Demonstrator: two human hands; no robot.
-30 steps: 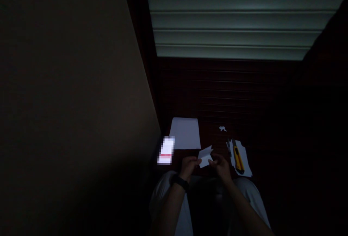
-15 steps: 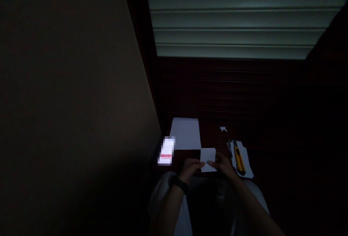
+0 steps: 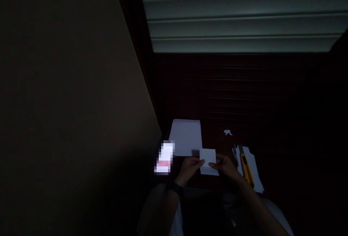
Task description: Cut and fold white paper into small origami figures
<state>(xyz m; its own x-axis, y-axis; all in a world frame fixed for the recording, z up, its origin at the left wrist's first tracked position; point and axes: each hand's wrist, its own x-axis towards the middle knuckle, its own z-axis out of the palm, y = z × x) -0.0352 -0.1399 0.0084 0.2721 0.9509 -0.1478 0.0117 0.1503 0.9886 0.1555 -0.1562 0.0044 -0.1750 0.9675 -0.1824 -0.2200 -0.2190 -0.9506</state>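
Between my hands is a small white piece of paper (image 3: 208, 157), with a crease or layered edge across its lower part. My left hand (image 3: 189, 168) pinches its left edge, thumb on top, and a dark band circles that wrist. On the opposite edge my right hand (image 3: 225, 166) is closed too, its thumb lying on the paper and its fingers partly hidden behind. A larger white sheet (image 3: 186, 136) lies just beyond my left hand. To the right of my right hand, a yellow box cutter (image 3: 246, 169) rests on white paper (image 3: 255, 170).
A lit phone (image 3: 164, 157), its screen blurred, lies at the left by the wall (image 3: 108, 94). A torn paper scrap (image 3: 227, 132) sits farther back. Beside the cutter is a slim dark object (image 3: 235, 154), hard to make out. Pale slats (image 3: 231, 25) cross the dark panel ahead.
The camera view has shifted slightly closer. The held paper now looks longer, its lower part reaching further down and to the right. Both hands keep their grip on it.
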